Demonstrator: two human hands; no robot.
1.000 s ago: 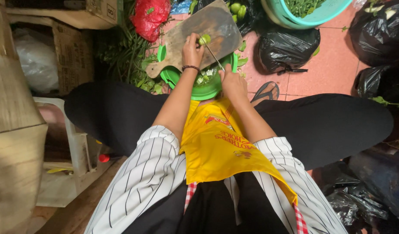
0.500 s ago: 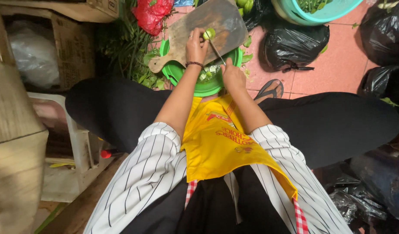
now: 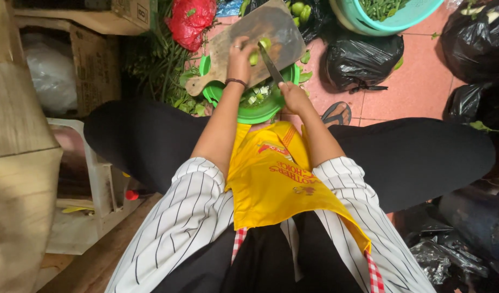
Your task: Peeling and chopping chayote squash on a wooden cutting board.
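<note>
brown cardboard box [image 3: 87,13] | far left of fingers [image 3: 239,51]; second brown box [image 3: 95,68] | just below it

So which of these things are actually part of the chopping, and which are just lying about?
In use:
left hand steadying a small green vegetable
right hand holding the knife
wooden cutting board
green bowl with cut pieces

Lying about:
red bag
black bags
teal tub
sandal
cardboard box
</note>
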